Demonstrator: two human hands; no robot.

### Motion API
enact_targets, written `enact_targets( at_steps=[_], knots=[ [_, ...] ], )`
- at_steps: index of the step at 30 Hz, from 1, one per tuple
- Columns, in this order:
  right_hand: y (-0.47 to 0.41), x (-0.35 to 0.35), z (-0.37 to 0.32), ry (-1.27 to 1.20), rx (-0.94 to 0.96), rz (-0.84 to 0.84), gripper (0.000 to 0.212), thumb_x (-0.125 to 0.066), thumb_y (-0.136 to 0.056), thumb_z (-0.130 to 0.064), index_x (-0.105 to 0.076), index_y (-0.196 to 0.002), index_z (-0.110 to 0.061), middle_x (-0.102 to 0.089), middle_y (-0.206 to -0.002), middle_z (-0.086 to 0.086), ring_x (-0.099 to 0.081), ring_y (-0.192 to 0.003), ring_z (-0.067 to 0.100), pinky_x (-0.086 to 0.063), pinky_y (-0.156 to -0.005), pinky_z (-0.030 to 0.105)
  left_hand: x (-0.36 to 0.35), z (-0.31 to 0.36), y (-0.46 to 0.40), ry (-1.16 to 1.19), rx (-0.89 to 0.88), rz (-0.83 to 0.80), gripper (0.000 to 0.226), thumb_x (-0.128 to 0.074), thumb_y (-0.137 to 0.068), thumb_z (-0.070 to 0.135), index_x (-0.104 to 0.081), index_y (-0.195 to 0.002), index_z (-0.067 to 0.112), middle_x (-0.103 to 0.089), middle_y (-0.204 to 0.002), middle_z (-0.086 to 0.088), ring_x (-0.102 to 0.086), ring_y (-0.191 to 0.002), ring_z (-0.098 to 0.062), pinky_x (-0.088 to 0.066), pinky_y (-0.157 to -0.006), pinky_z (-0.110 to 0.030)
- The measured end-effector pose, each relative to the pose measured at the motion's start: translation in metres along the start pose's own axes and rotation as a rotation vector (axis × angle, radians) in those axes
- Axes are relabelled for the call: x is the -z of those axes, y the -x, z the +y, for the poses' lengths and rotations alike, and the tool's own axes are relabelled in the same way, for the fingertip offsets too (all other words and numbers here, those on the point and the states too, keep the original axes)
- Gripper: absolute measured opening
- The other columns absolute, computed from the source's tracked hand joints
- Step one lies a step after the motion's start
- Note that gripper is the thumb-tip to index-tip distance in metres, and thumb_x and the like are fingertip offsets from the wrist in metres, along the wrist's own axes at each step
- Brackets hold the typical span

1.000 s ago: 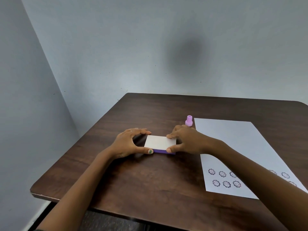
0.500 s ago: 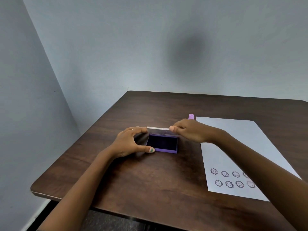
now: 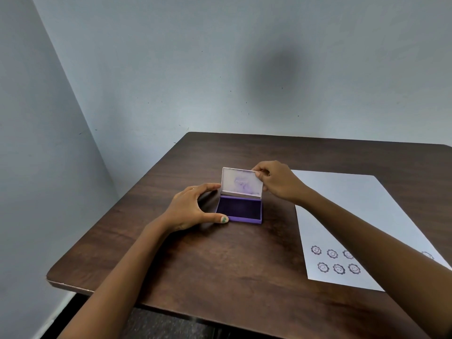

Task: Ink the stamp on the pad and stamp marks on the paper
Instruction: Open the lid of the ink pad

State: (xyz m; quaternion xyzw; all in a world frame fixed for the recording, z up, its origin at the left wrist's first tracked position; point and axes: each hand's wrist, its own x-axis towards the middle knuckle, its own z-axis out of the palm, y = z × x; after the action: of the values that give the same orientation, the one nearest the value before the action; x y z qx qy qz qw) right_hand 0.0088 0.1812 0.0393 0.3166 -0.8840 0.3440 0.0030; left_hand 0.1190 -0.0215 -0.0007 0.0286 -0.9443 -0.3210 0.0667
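A purple ink pad (image 3: 239, 209) lies in the middle of the dark wooden table (image 3: 239, 265), its dark pad exposed. Its white lid (image 3: 242, 184) stands upright on the far hinge, stained purple inside. My right hand (image 3: 275, 183) pinches the lid's top right corner. My left hand (image 3: 193, 207) grips the pad's left side, thumb at the near left corner and fingers at the far left. A white sheet of paper (image 3: 354, 216) lies to the right, with several smiley stamp marks (image 3: 335, 260) near its front edge. The stamp is hidden behind my right hand.
Grey walls (image 3: 171, 69) meet in a corner behind and to the left of the table. The table's left edge (image 3: 112, 206) runs diagonally, and its front edge (image 3: 97, 287) is near me. My right forearm crosses over the paper's near right part.
The pad was shut a second ago. My right hand has swung the lid up from flat to upright, while my left hand kept the base still. The pink stamp is now out of sight.
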Motion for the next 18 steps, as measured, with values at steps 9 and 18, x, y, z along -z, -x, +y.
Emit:
enact_targets(
  at_steps=[9, 18],
  knots=[
    [0.0012, -0.0047, 0.0038, 0.03, -0.036, -0.016, 0.031, -0.043, -0.094, -0.002, -0.057, -0.122, -0.003, -0.058, -0.129, 0.013, -0.055, -0.113, 0.025, -0.045, -0.087, 0.027, 0.0005, 0.0003, 0.0, 0.013, -0.009, -0.002, 0.091, -0.066, -0.044, 0.076, -0.048, -0.126, 0.042, -0.048, -0.12, 0.025, -0.044, -0.123, -0.007, -0.034, -0.109, -0.038],
    [0.0005, -0.0106, 0.0104, 0.072, -0.082, -0.024, 0.025, -0.052, -0.09, -0.005, -0.065, -0.111, -0.004, -0.065, -0.118, 0.012, -0.057, -0.108, 0.022, -0.031, -0.11, 0.047, -0.0022, 0.0014, 0.0022, -0.051, -0.09, -0.005, 0.081, -0.062, -0.051, 0.077, -0.042, -0.126, 0.053, -0.048, -0.135, 0.021, -0.042, -0.125, -0.01, -0.03, -0.105, -0.033]
  ],
)
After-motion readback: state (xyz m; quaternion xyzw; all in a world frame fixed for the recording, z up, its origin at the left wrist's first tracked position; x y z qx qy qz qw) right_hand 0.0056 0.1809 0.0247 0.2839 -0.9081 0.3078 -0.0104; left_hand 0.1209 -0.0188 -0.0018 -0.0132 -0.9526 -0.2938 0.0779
